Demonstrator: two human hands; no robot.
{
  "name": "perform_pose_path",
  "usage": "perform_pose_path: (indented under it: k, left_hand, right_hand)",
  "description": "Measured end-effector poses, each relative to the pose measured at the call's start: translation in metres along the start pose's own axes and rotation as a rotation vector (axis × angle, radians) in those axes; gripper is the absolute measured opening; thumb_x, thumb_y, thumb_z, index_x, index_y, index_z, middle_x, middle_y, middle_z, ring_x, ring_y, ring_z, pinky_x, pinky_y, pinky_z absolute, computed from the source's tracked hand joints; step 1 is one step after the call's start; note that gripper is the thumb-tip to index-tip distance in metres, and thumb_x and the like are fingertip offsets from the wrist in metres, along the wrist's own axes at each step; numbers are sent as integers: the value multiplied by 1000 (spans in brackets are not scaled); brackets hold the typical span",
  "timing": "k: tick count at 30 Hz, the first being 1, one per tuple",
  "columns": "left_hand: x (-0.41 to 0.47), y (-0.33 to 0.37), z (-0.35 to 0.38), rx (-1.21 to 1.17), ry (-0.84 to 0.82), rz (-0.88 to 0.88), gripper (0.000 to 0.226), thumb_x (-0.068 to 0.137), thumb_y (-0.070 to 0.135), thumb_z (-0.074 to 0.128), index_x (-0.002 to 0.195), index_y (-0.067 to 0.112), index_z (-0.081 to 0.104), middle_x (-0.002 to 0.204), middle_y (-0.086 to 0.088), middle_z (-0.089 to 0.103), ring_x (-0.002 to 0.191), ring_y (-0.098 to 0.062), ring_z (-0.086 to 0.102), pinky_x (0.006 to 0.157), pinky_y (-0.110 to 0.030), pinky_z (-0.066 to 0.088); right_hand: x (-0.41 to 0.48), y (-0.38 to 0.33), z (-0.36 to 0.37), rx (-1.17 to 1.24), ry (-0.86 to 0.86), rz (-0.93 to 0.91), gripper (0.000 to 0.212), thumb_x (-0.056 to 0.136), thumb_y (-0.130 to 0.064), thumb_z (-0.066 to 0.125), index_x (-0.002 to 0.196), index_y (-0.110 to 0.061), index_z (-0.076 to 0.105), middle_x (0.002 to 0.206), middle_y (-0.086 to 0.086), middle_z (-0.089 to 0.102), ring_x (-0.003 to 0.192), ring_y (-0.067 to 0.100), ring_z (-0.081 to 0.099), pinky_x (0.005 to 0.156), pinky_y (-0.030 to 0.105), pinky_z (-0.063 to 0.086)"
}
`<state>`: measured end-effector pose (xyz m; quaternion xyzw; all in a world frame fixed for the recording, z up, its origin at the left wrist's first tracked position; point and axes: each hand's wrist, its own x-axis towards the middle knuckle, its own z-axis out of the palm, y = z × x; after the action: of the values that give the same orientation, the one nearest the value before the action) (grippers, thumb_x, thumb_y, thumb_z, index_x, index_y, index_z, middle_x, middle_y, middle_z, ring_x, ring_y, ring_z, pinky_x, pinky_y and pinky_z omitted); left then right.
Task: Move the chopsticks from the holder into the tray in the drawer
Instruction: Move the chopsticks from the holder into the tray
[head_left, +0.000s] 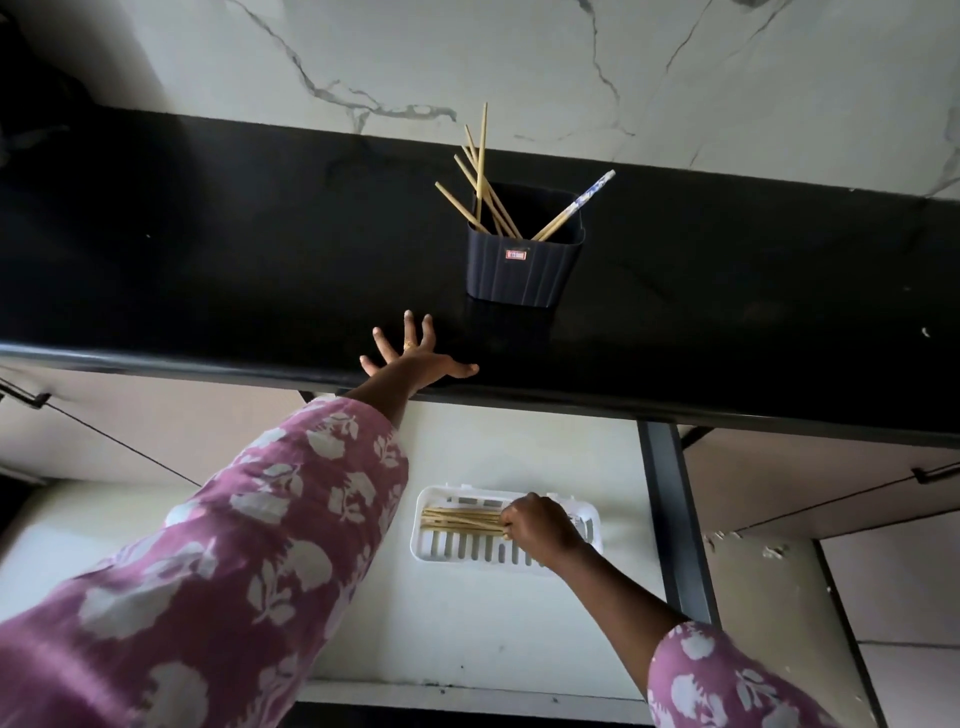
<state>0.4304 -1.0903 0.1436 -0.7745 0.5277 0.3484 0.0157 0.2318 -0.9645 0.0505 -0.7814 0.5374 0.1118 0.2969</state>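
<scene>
- Left hand (415, 358) spread flat on black tabletop (208, 260), fingers splayed.
- Right hand (540, 525) in open drawer (467, 623), curled around wooden chopsticks (457, 519) lying in white slotted tray (431, 545).
- Dark ribbed holder (519, 270) upright on tabletop, more chopsticks leaning inside.

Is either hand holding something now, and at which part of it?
The right hand grips the chopsticks in the tray at their right ends. The left hand, fingers spread, holds nothing.
</scene>
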Motion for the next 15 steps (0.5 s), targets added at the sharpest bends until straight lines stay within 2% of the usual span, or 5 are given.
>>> perform_pose_path:
  k: [2, 7, 9, 15]
  left_hand:
    - [1, 2, 0, 16, -11, -16, 109, 72, 74, 57, 148, 39, -12, 155, 16, -26, 141, -37, -27, 111, -62, -5]
    - [4, 4, -1, 26, -35, -36, 108, 73, 73, 56, 148, 39, -13, 155, 15, -26, 140, -39, -28, 110, -63, -5]
    - [4, 5, -2, 26, -38, -41, 107, 74, 72, 56, 148, 39, -14, 155, 14, -26, 140, -40, -28, 110, -64, -6]
    - [4, 5, -1, 27, -38, -44, 106, 75, 71, 56, 148, 39, -14, 155, 14, -26, 140, -40, -28, 110, -64, -6]
  right_hand:
    - [3, 1, 10, -55, -19, -10, 15, 82, -4, 47, 72, -2, 56, 87, 21, 65, 90, 34, 65, 62, 28, 35]
    - [13, -2, 28, -168, -12, -46, 30, 95, -6, 36, 102, 6, 63, 114, 26, 63, 109, 37, 59, 86, 38, 45]
    - [16, -3, 32, -245, -20, -86, 30, 96, -4, 35, 108, 5, 61, 117, 25, 62, 111, 37, 58, 88, 39, 45]
    - [21, -5, 36, -246, -71, -135, 25, 91, -2, 41, 100, -3, 65, 109, 18, 67, 106, 33, 61, 83, 36, 48]
